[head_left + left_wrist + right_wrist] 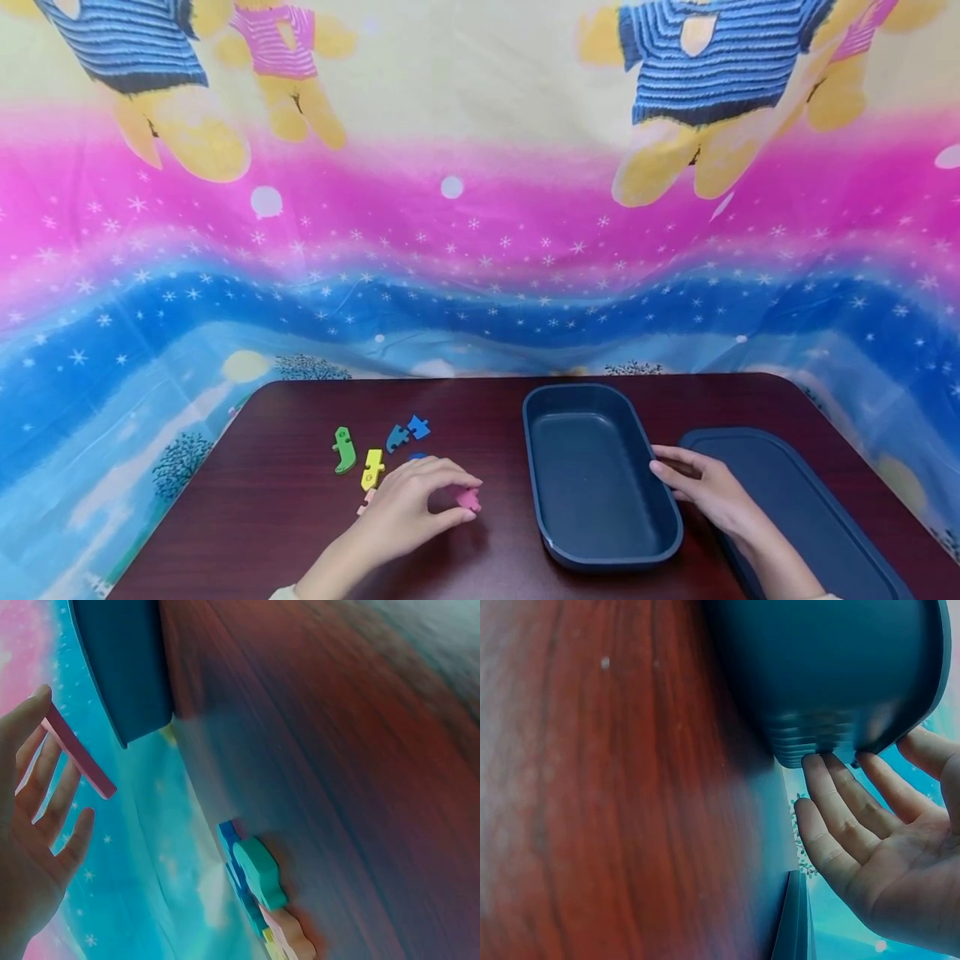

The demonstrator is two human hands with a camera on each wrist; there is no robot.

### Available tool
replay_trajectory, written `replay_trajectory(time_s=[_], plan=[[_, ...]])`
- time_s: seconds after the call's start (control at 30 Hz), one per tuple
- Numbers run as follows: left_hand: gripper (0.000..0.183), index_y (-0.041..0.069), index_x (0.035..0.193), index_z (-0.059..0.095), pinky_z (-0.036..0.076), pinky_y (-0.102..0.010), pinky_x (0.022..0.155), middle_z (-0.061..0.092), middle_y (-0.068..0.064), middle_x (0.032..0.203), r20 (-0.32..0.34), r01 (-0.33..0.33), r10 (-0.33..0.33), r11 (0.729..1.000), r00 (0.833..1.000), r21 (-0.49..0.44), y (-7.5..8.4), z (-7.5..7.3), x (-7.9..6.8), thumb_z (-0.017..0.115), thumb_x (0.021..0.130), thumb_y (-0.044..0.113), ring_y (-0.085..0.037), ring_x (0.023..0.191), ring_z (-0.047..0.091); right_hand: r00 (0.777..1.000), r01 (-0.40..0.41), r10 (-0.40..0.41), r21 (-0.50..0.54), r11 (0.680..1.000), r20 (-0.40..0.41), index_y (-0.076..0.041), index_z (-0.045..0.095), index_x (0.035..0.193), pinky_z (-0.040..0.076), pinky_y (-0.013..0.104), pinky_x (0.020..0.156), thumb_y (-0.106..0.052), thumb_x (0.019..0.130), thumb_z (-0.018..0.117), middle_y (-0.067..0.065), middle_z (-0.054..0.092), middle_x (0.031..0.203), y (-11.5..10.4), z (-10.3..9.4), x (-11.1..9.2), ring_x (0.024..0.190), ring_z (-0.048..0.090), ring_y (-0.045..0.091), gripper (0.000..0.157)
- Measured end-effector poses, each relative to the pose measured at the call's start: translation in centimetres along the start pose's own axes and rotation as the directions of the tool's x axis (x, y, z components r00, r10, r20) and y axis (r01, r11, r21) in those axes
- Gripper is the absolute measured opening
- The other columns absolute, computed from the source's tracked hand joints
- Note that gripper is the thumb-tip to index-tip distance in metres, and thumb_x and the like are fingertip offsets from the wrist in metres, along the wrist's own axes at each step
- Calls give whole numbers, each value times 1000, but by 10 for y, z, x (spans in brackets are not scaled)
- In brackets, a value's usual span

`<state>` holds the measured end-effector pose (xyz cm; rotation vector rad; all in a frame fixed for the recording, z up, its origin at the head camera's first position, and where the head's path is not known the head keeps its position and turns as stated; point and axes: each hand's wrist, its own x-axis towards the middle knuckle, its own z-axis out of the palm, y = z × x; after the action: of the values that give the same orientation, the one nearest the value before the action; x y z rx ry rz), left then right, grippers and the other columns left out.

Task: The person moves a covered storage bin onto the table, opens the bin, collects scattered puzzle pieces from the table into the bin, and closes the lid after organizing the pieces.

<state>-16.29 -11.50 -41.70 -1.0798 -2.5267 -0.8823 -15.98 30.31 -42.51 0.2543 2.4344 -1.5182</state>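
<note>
Closest to the head camera, the person's left hand (401, 508) is raised a little above the counter, its thumb and fingers pinching a small flat pink puzzle-like piece (468, 498) by its edges; in the left wrist view the remaining fingers spread loosely apart. That pink piece is between a scatter of coloured pieces and an open-topped, dark blue rectangular box (592, 475) with rounded corners; the right hand (708, 487) is at the box's right side, fingers extended and fingertips touching the outer wall, thumb at the rim. Left of the box, on the dark red-brown wood-grained counter (240, 517), lie a curved green piece (344, 451), a notched yellow piece (372, 469), a teal piece (397, 438) and, just beside it, a bright blue piece (418, 427); a pale peach piece (365, 502) is partly hidden by the left hand, and a thick green-teal piece (260, 871) shows near it in the left wrist view. Right of the box, a flat dark blue lid (806, 500) rests partly under the right forearm; behind everything hangs a pink, cream and blue cloth (465, 233) printed with snowflakes and bears in striped tops.
</note>
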Motion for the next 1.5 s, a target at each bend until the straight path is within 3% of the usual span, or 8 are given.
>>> replay_trajectory(time_s=[0.23, 0.6, 1.1, 1.5], plan=[[35, 30, 111, 74, 50, -28, 82, 66, 21, 103, -22, -73, 73, 997, 997, -8, 7, 7, 10, 86, 78, 30, 0, 93, 60, 1000, 4, -4, -4, 1000, -3, 2, 40, 148, 55, 41, 85, -51, 96, 59, 29, 48, 141, 1, 1, 2, 115, 60, 34, 76], [34, 27, 114, 75, 49, -30, 88, 67, 20, 105, 15, -76, 77, 997, 997, -29, 24, 12, 31, 83, 82, 33, 1, 96, 59, 1000, 7, -7, -9, 1000, 0, 2, 42, 148, 55, 41, 86, -51, 96, 60, 30, 48, 141, 2, -1, 0, 117, 59, 36, 76], [33, 28, 119, 72, 46, -19, 87, 67, 17, 111, 78, -135, 139, 989, 987, -60, 48, 28, 56, 73, 89, 41, 2, 102, 57, 1000, 4, -4, -18, 1000, 8, 2, 41, 148, 55, 42, 86, -54, 95, 60, 30, 47, 142, 2, -1, 0, 118, 58, 38, 79], [34, 29, 118, 73, 41, -10, 84, 67, 17, 109, 117, -191, 194, 981, 974, -35, 63, 45, 67, 74, 88, 44, 6, 98, 55, 1000, 3, -3, -25, 1000, 15, 2, 41, 148, 55, 42, 86, -55, 95, 59, 30, 46, 142, 1, -2, 0, 119, 57, 38, 80]])
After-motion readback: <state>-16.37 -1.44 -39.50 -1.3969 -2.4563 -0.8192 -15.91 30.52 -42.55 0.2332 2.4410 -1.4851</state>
